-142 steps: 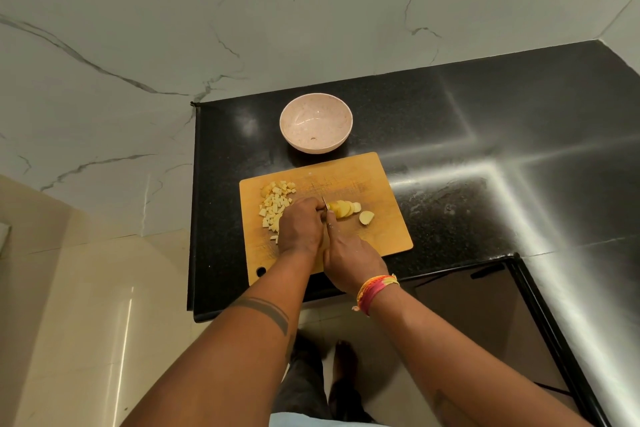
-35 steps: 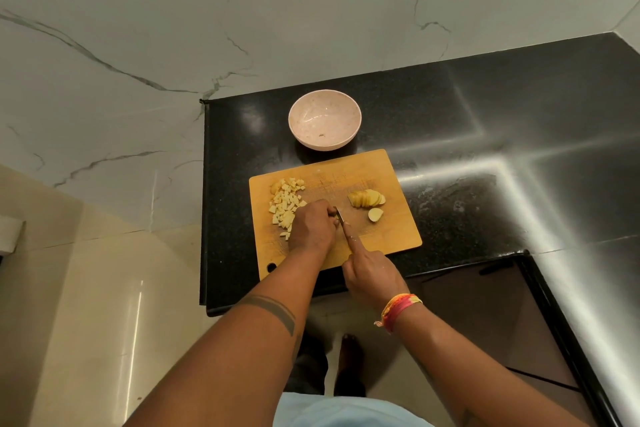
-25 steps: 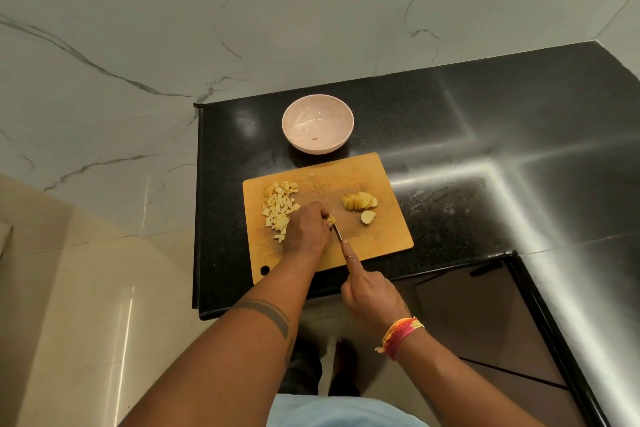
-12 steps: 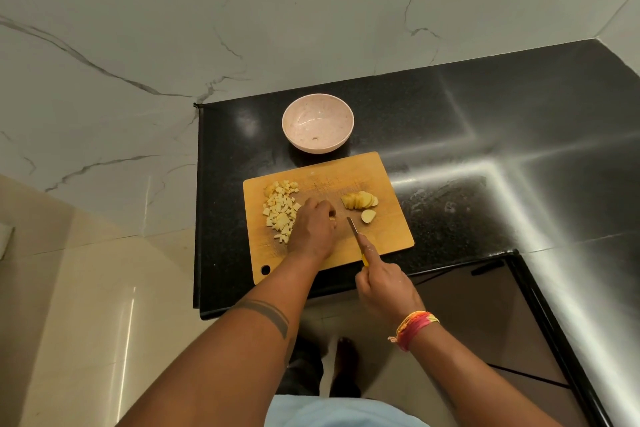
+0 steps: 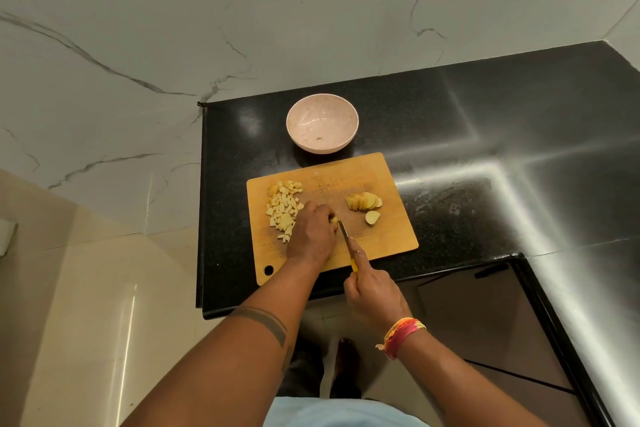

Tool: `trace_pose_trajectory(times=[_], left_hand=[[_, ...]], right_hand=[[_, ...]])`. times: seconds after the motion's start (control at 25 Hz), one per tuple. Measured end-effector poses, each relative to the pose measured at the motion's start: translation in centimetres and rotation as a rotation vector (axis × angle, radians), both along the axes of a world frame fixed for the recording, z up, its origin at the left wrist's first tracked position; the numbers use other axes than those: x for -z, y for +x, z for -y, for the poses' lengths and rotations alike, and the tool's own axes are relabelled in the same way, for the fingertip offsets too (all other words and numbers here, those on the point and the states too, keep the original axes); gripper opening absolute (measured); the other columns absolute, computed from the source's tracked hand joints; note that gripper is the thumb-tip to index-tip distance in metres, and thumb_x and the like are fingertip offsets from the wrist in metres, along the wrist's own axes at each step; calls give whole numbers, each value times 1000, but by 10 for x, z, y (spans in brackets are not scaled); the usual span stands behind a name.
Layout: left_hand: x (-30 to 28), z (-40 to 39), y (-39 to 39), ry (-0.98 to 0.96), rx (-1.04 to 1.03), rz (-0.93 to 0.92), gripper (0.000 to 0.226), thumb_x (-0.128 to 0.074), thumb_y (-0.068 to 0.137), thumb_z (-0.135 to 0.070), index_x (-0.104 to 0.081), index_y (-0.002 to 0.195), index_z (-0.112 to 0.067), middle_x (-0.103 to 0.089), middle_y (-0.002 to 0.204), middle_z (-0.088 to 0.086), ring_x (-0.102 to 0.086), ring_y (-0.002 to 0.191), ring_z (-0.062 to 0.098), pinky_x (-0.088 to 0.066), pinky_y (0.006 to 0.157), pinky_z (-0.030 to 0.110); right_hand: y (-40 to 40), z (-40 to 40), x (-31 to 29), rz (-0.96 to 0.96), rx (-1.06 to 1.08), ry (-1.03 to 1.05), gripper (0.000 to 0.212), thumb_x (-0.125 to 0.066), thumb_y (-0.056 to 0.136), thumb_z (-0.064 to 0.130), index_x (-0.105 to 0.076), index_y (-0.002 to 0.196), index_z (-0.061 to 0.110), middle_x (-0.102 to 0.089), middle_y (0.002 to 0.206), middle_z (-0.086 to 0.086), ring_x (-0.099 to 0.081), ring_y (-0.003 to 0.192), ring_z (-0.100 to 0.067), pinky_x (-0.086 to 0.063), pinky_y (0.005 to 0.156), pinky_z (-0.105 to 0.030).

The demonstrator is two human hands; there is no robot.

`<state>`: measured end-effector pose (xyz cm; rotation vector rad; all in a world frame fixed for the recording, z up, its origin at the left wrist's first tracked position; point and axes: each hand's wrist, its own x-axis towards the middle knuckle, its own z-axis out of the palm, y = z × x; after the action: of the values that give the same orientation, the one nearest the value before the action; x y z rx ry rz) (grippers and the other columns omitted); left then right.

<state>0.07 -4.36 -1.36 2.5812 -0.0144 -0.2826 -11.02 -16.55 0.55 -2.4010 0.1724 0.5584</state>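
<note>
a: where's the left hand (image 5: 313, 236)?
b: knuckles up on the wooden cutting board (image 5: 394, 239), fingers curled down over a small yellow potato piece (image 5: 333, 219), pinning it to the wood. most of that piece is hidden under the fingers, so i can't tell its shape.
a: and the right hand (image 5: 375, 295)?
b: wrapped round the yellow handle of a knife (image 5: 344, 231), forefinger stretched along the back of the blade. the blade tip sits right against the held piece, on its right side.
a: what else is on the board?
b: a heap of diced cubes (image 5: 284, 210) right beside the left hand, on its left. a fanned row of slices (image 5: 363, 201) lies to the right of the blade, and one loose end piece (image 5: 372, 217) just beside that row.
a: and beyond it?
b: a pale pink bowl (image 5: 311, 121) on the black counter (image 5: 502, 121), just behind the board's far edge.
</note>
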Motion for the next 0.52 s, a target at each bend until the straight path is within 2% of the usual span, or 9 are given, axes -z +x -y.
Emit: trace_pose_trajectory(times=[0.12, 0.32, 0.52], left_hand=[[0, 1, 2, -17, 13, -5, 26, -59, 101, -20, -67, 125, -17, -53, 123, 2, -54, 115, 21, -50, 96, 35], [0, -6, 1, -28, -12, 9, 23, -62, 99, -23, -66, 122, -19, -54, 120, 0, -57, 108, 20, -51, 91, 34], [3, -3, 2, -15, -31, -8, 21, -62, 100, -22, -69, 120, -17, -54, 119, 1, -57, 108, 20, -52, 91, 37]], right_hand=[[-2, -1, -2, 5, 30, 13, 76, -42, 100, 23, -4, 163, 38, -60, 67, -2, -57, 59, -22, -35, 50, -36], [6, -1, -6, 39, 4, -41, 76, -42, 100, 23, -1, 163, 39, -55, 66, 0, -52, 56, -19, -33, 49, -35], [18, -1, 0, 59, -45, -48, 76, -41, 97, 25, -3, 162, 38, -58, 69, -1, -56, 59, -23, -50, 58, -42]])
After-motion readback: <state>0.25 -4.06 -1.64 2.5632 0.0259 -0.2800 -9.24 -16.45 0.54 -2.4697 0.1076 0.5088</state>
